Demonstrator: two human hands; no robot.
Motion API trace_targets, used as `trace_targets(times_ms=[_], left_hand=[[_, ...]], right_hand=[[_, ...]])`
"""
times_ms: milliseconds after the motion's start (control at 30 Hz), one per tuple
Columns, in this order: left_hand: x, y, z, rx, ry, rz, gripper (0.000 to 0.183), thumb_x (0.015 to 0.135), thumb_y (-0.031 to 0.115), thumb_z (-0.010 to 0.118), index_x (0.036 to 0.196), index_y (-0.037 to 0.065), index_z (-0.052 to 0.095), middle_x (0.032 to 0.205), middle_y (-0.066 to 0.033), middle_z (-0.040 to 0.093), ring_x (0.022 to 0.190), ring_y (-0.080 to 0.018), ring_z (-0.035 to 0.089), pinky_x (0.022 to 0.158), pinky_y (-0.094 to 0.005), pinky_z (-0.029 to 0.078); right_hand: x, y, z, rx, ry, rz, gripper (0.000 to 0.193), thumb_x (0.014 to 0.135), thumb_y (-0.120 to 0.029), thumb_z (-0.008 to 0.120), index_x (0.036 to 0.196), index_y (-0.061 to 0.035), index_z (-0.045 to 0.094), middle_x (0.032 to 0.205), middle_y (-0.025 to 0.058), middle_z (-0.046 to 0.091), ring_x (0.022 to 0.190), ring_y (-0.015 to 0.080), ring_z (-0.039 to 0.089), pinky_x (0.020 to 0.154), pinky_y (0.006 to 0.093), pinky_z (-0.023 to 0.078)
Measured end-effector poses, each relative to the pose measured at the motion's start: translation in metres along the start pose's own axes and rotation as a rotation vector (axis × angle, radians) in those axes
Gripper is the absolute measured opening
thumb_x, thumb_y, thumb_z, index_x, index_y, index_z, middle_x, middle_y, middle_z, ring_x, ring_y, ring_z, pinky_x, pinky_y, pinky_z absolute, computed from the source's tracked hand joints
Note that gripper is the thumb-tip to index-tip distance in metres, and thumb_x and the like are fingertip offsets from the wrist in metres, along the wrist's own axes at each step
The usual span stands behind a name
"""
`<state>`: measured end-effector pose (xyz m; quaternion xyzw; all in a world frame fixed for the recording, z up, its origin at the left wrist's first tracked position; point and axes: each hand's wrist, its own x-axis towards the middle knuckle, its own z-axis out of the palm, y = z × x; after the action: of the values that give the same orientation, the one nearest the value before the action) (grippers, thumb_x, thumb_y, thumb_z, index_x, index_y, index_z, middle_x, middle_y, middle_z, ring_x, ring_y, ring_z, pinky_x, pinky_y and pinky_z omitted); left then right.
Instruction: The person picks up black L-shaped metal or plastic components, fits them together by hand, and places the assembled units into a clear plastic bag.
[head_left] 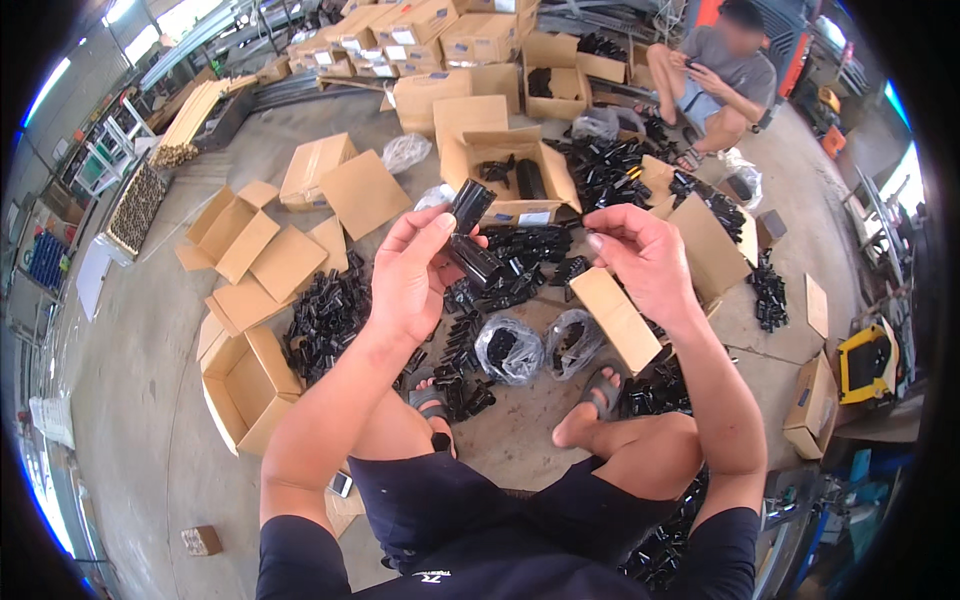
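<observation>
Black part (475,262), partly behind left fingers (436,232)

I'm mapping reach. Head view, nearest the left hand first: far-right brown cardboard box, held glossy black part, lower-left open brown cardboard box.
1. Glossy black part, in left hand.
2. Open brown cardboard box, lower left.
3. Brown cardboard box, far right.

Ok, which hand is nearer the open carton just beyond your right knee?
Right. Seen from above, the right hand partly covers the open carton; the left hand is farther off, to the carton's left, holding black tubing.
</observation>
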<state>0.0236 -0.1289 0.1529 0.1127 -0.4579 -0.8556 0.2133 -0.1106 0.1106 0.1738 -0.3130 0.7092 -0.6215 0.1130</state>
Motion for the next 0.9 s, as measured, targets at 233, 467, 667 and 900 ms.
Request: trace_targets(times_ms=[233, 467, 667, 900], left_hand=[[-0.030, -0.034, 0.036, -0.013, 0.000, 0.091, 0.018, 0.101, 0.015, 0.062, 0.115, 0.005, 0.062, 0.105, -0.0129, 0.072, 0.093, -0.0236, 0.073, 0.078, -0.0356, 0.062], [-0.033, -0.097, 0.024, 0.049, 0.050, 0.001, 0.019, 0.101, 0.012, 0.062, 0.118, 0.004, 0.060, 0.105, -0.0126, 0.072, 0.095, -0.0237, 0.073, 0.079, -0.0382, 0.062], [-0.019, -0.115, 0.022, 0.087, 0.060, 0.035, 0.018, 0.100, 0.007, 0.062, 0.118, 0.001, 0.059, 0.107, -0.0125, 0.072, 0.091, -0.0196, 0.072, 0.077, -0.0361, 0.063], [0.000, -0.134, 0.019, 0.132, 0.088, 0.073, 0.020, 0.099, 0.004, 0.064, 0.118, 0.000, 0.061, 0.107, -0.0114, 0.072, 0.090, -0.0157, 0.071, 0.078, -0.0331, 0.063]], right_hand=[[-0.038, 0.001, 0.037, 0.511, 0.100, -0.001, 0.018, 0.092, 0.000, 0.072, 0.110, 0.0022, 0.070, 0.087, 0.0019, 0.070, 0.074, 0.0055, 0.062, 0.064, 0.0214, 0.053], [-0.045, 0.058, 0.051, 0.600, 0.175, 0.197, 0.014, 0.092, -0.001, 0.073, 0.104, 0.0046, 0.072, 0.089, 0.0067, 0.073, 0.073, 0.0072, 0.064, 0.067, 0.0227, 0.054], [-0.032, 0.089, 0.059, 0.762, 0.175, 0.369, 0.012, 0.092, 0.001, 0.072, 0.102, 0.0069, 0.072, 0.093, 0.0113, 0.074, 0.081, 0.0136, 0.071, 0.077, 0.0250, 0.057], [-0.016, 0.115, 0.063, 0.755, 0.183, 0.423, 0.012, 0.092, -0.007, 0.074, 0.101, 0.0012, 0.073, 0.092, 0.0064, 0.075, 0.077, 0.0091, 0.066, 0.072, 0.0247, 0.053]])
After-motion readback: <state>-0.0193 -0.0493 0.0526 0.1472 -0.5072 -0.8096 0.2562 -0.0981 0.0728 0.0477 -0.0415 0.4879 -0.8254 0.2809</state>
